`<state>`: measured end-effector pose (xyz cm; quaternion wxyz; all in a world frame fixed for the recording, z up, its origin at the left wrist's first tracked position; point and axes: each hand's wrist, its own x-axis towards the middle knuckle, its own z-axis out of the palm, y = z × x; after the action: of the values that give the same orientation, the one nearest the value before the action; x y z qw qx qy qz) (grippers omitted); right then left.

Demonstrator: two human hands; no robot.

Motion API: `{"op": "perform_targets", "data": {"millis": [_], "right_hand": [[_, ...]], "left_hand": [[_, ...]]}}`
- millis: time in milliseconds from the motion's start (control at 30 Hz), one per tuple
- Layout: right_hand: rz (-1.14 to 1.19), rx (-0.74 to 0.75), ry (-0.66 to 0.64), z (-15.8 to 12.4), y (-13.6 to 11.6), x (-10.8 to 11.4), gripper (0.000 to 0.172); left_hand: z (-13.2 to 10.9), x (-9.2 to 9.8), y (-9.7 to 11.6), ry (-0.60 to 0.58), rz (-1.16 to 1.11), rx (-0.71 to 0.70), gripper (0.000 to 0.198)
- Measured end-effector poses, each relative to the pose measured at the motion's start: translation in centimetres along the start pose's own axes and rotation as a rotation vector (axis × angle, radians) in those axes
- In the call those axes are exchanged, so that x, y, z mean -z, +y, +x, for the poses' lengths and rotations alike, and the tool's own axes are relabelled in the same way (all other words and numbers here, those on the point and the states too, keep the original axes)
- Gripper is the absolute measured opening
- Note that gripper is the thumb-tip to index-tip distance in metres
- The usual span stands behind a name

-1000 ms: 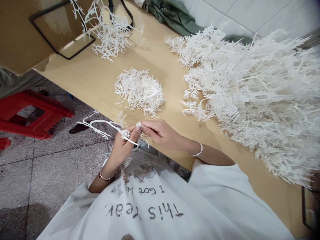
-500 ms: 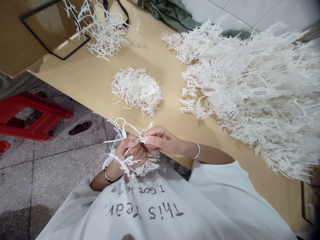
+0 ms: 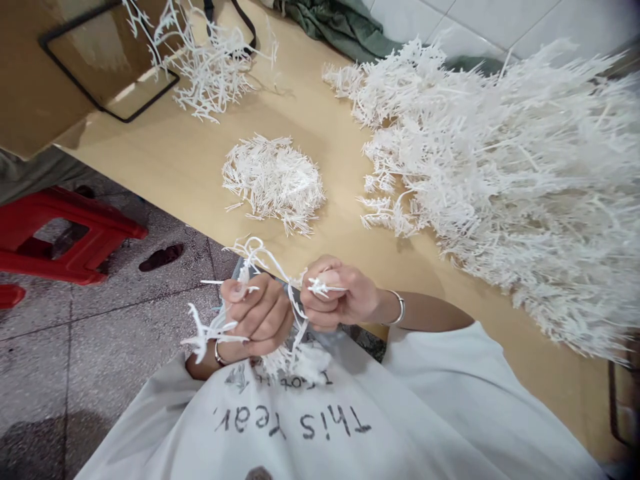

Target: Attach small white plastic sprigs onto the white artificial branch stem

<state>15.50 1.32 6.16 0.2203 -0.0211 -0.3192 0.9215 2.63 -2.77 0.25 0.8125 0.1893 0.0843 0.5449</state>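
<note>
My left hand (image 3: 260,317) is closed round a bunch of white branched plastic stems (image 3: 207,333). Their ends stick out past the wrist, above the thumb and below the fist. Beside it, a little apart, my right hand (image 3: 343,297) is closed with small white spiky plastic pieces (image 3: 323,287) pinched at the thumb. A looping white strand (image 3: 273,260) runs from the left hand toward the right fingers; whether the right hand grips it I cannot tell. More white spiky pieces (image 3: 310,360) hang below, against the shirt.
Just beyond my hands, a small heap of white pieces (image 3: 273,183) lies on the tan table (image 3: 200,173). A large white pile (image 3: 500,187) covers the right. Tangled stems (image 3: 215,73) sit at the back left by a black metal frame (image 3: 127,120). A red stool (image 3: 75,233) stands left.
My hands were together at the stems and have moved apart, the right one drawing away to the right with small pieces in its fingers. The left fist has turned, knuckles up.
</note>
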Motion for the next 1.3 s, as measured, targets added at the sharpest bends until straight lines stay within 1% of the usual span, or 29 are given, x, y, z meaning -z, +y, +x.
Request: {"op": "perform_targets", "data": {"millis": [33,100,133,167,200,267,333,367,433,500,567,600,633,700,767,833,900,933,967,1033,1100,1133,1200,1267,1300], "right_hand": [[-0.030,0.024,-0.009,0.0,-0.2,-0.1,0.040],[-0.160,0.071,-0.007,0.2,-0.5,-0.1,0.039],[-0.274,0.096,0.013,0.3,-0.8,0.0,0.038],[-0.435,0.117,0.045,0.4,-1.1,0.3,0.037],[-0.648,0.142,0.080,0.6,-1.5,0.7,0.036],[-1.183,0.200,0.150,0.9,-2.7,1.7,0.031],[-1.700,0.261,0.219,1.2,-4.0,3.0,0.024],[-1.892,0.273,0.270,1.3,-4.6,3.6,0.022],[-2.131,0.258,0.395,1.3,-5.7,5.0,0.024],[-2.253,0.248,0.536,1.2,-6.4,6.1,0.024],[-2.293,0.278,0.660,1.1,-6.7,6.9,0.018],[-2.285,0.296,0.697,1.1,-6.7,7.1,0.019],[-2.261,0.309,0.715,1.1,-6.7,7.2,0.024],[-2.194,0.321,0.714,1.1,-6.5,7.0,0.035],[-2.118,0.354,0.701,1.2,-6.4,6.4,0.036],[-2.027,0.416,0.691,1.2,-6.2,5.5,0.029],[-1.910,0.477,0.654,1.2,-6.0,4.2,0.019],[-1.846,0.484,0.621,1.2,-5.9,3.5,0.016],[-1.784,0.464,0.578,1.2,-5.7,2.9,0.018],[-1.677,0.354,0.471,1.1,-5.4,1.8,0.025],[-1.608,0.208,0.377,1.1,-5.0,1.1,0.029],[-1.595,0.153,0.357,1.0,-4.8,1.0,0.028],[-1.610,0.085,0.385,1.0,-4.4,1.1,0.025],[-1.631,0.032,0.439,1.0,-4.0,1.5,0.029],[-1.621,0.000,0.444,1.0,-3.7,1.7,0.033]], "left_hand": [[0.2,-0.1,0.2,-0.017,0.014,-0.023,0.075],[0.4,-0.8,0.8,-0.109,-0.002,0.029,0.071],[0.4,-1.3,1.2,-0.121,-0.004,0.074,0.069],[0.4,-1.8,1.6,-0.102,0.007,0.078,0.066],[0.4,-2.2,1.9,-0.046,0.028,0.042,0.063],[0.4,-2.6,2.3,0.098,0.108,0.004,0.055],[0.4,-2.6,2.5,0.224,0.165,-0.001,0.047],[0.4,-2.4,2.6,0.267,0.174,0.005,0.045],[0.5,-2.0,2.8,0.339,0.166,0.007,0.044],[0.6,-1.7,2.9,0.395,0.177,-0.006,0.045],[0.7,-1.5,3.0,0.419,0.240,-0.020,0.049],[0.7,-1.3,3.0,0.423,0.285,-0.023,0.051],[0.7,-1.2,3.0,0.425,0.334,-0.025,0.053],[0.8,-1.0,3.0,0.454,0.411,-0.043,0.054],[0.9,-0.8,3.0,0.500,0.456,-0.082,0.053],[1.0,-0.8,3.0,0.525,0.468,-0.117,0.051],[1.0,-0.9,3.1,0.495,0.458,-0.114,0.052],[1.0,-1.0,3.1,0.469,0.451,-0.105,0.052],[1.0,-1.1,3.1,0.440,0.444,-0.097,0.052],[1.0,-1.2,3.0,0.408,0.444,-0.107,0.053],[1.0,-1.1,2.9,0.415,0.459,-0.136,0.053],[1.0,-1.1,2.8,0.421,0.471,-0.151,0.052],[1.0,-0.9,2.6,0.423,0.500,-0.183,0.048],[1.0,-0.8,2.5,0.417,0.522,-0.210,0.042],[1.0,-0.8,2.5,0.416,0.530,-0.218,0.040]]}}
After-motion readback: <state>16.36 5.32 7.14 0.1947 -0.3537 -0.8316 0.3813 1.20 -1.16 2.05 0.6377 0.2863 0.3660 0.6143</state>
